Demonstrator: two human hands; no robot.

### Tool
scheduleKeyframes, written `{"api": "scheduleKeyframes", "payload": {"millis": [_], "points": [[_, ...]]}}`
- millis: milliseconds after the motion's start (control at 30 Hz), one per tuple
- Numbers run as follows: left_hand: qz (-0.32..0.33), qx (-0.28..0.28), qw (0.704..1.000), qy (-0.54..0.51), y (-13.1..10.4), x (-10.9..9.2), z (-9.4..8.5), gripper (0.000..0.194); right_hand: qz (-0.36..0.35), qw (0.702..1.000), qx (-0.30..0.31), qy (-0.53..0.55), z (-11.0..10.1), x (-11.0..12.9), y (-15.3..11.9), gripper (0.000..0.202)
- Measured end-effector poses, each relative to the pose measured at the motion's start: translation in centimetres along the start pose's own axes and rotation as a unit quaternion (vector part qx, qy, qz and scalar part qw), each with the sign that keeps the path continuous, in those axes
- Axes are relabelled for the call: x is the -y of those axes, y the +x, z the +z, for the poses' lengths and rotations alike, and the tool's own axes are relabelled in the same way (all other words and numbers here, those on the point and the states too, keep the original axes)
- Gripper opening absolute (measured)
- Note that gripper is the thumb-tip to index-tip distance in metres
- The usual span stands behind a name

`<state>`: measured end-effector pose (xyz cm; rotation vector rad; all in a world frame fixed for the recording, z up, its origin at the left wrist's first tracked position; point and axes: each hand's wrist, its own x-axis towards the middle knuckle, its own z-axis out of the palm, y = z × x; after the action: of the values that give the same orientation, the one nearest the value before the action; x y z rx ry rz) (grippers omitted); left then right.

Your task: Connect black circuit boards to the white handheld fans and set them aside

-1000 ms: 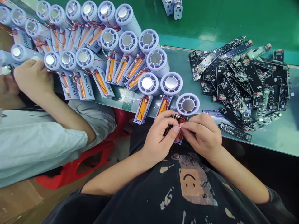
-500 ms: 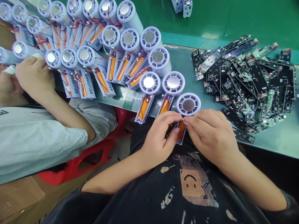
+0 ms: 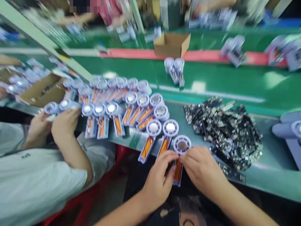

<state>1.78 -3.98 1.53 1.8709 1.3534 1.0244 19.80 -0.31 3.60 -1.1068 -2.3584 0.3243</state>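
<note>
At the bench edge in front of me, an open handheld fan (image 3: 182,145) lies with its round head on the bench and its handle towards me. An orange battery (image 3: 178,171) shows in the handle. My left hand (image 3: 160,177) is closed at the left of the handle, thumb and fingers bent in a pinch. From the right, my right hand (image 3: 203,169) pinches at the same spot just below the fan head. The fingertips of both hands meet there. Whatever small part they grip is hidden and blurred.
More open fans (image 3: 143,103) stand in rows to the left. A pile of black circuit boards (image 3: 225,135) lies to the right. A co-worker's hands (image 3: 64,125) handle a fan at far left. Beyond are a green conveyor (image 3: 207,84) and a cardboard box (image 3: 172,45).
The view has tilted up, so the conveyor, the cardboard box and people across the line now show. My hands stay at the same fan, fingertips still together.
</note>
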Motion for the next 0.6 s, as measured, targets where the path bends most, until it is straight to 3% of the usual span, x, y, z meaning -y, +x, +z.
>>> {"api": "scheduleKeyframes", "payload": {"millis": [100,233,467,600], "points": [[0.006,-0.02,1.0,-0.004,0.1,1.1,0.5,0.029,0.016,0.999,-0.043,0.02,1.2,-0.7,0.1,0.021],[0.021,-0.003,0.999,-0.038,0.1,2.5,0.5,0.03,0.026,0.992,-0.069,0.104,2.3,-1.7,0.2,0.018],[0.035,0.02,0.997,-0.066,-0.2,3.6,0.7,0.033,0.052,0.98,-0.053,0.183,2.5,-2.9,0.2,0.011],[-0.012,0.025,0.996,-0.089,0.0,3.3,0.9,0.03,0.099,0.978,-0.046,0.175,2.8,-3.1,0.6,0.009]]}}
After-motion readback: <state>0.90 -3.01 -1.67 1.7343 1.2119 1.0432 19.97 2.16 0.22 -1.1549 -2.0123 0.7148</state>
